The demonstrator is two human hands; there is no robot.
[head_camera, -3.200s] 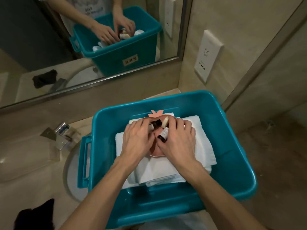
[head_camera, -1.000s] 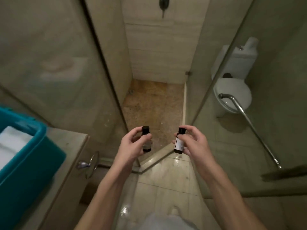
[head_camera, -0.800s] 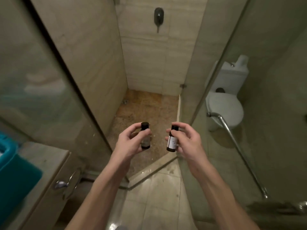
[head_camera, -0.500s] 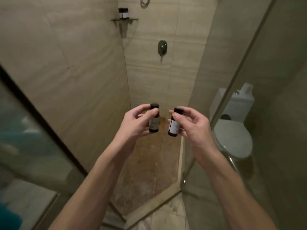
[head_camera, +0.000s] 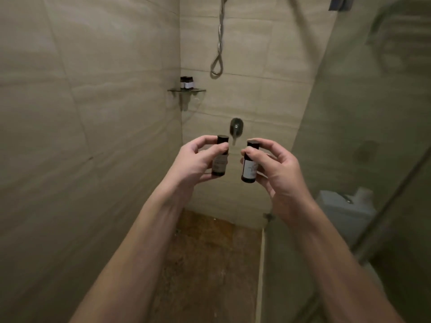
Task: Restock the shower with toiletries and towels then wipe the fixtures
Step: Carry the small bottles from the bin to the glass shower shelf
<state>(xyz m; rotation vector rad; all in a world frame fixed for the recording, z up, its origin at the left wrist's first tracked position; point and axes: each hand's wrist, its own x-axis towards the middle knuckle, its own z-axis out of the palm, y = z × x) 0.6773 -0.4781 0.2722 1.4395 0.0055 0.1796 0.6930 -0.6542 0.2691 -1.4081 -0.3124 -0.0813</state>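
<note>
Raised higher, left hand [head_camera: 193,163] pinches bottle [head_camera: 219,167], right hand [head_camera: 277,169] second bottle [head_camera: 249,170]

Single head-worn wide-angle view, facing forward into the shower stall [head_camera: 245,54], forearms [head_camera: 144,241] close in from 6 o'clock, corner shelf [head_camera: 186,90] at 12 o'clock, glass panel [head_camera: 373,113] at 3 o'clock.

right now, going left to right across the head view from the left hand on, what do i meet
left hand → left bottle → tap → right bottle → right hand → toilet
</note>
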